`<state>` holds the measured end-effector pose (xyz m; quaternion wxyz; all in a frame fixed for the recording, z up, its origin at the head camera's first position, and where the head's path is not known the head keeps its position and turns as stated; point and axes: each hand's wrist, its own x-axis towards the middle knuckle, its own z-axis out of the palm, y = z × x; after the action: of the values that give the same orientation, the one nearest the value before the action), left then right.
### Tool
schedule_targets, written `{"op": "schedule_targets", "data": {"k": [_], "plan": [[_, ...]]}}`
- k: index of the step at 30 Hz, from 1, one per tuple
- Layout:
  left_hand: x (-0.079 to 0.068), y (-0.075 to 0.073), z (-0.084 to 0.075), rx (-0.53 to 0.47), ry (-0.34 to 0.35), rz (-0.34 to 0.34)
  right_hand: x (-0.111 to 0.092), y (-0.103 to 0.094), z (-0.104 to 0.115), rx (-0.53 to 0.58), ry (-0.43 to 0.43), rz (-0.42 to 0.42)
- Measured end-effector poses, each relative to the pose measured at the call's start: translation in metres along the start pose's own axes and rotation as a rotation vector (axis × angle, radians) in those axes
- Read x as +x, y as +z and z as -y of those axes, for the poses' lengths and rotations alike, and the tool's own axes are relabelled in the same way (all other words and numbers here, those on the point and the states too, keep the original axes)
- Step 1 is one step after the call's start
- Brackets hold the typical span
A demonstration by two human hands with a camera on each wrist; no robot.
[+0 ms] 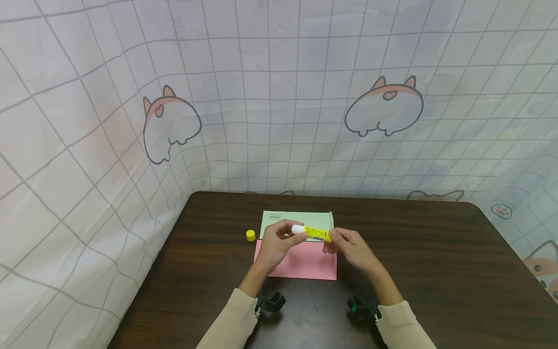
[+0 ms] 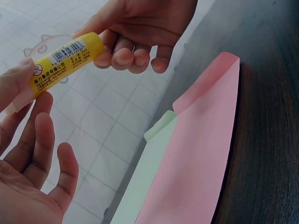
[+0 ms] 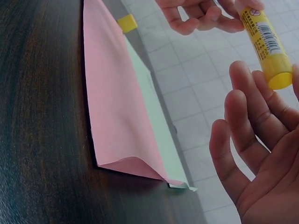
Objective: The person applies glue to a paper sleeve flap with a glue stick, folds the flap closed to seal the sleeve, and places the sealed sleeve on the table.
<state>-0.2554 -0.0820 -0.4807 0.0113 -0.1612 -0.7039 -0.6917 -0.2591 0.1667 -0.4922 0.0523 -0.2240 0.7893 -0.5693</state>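
Remote feed, head cam: a pale grid-print curtain [image 1: 270, 111] hangs behind a dark wood-look bench [image 1: 436, 261]. On it, nearest me, lies a pink envelope [image 1: 307, 261], w/ a green envelope [image 1: 302, 219] directly beyond; edges meet or overlap, can't tell which. Up in the air above them, the L hand [image 1: 276, 245] pinches a yellow glue stick [image 1: 315, 233] near its white end; the R hand [image 1: 350, 247] grips the yellow end btwn thumb & fingers. Stick is approx. level. Smallest: a yellow cap [image 1: 250, 235], off the stick, on the bench just L of the envelopes.

My read: step in hand = prepping the uncapped stick, prob. turning its yellow end; can't see if glue's exposed. Next move, I'd say, calls for a steady L pinch, small R twist, then white end down to an envelope flap.
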Motion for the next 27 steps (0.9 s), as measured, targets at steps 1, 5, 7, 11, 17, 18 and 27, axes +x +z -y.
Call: {"op": "schedule_targets", "data": {"k": [1,5,7,11,17,18,27], "plan": [[0.0,0.0001,-0.0001,0.001,-0.001,0.001,0.0,-0.0001,0.0,0.001,0.001,0.001],[-0.0002,0.0004,-0.0003,0.006,-0.006,0.004,-0.0002,-0.0005,0.0,0.012,0.009,0.006],[-0.0004,0.0005,-0.0004,0.008,-0.008,0.007,-0.0001,-0.0007,-0.0002,0.021,0.015,0.007],[-0.0006,0.0006,-0.0002,0.006,-0.005,0.012,-0.0001,-0.0008,0.0001,0.033,0.024,0.008],[-0.0002,0.0003,0.0014,0.017,0.006,0.012,0.0,-0.0009,0.0002,0.028,0.017,-0.008],[-0.0001,0.0003,0.0018,0.022,0.007,0.012,0.0002,-0.0009,0.0,0.026,0.015,-0.015],[-0.0003,0.0011,0.0056,0.096,-0.001,-0.001,0.0,-0.0006,0.0011,0.059,0.033,-0.07]]}}
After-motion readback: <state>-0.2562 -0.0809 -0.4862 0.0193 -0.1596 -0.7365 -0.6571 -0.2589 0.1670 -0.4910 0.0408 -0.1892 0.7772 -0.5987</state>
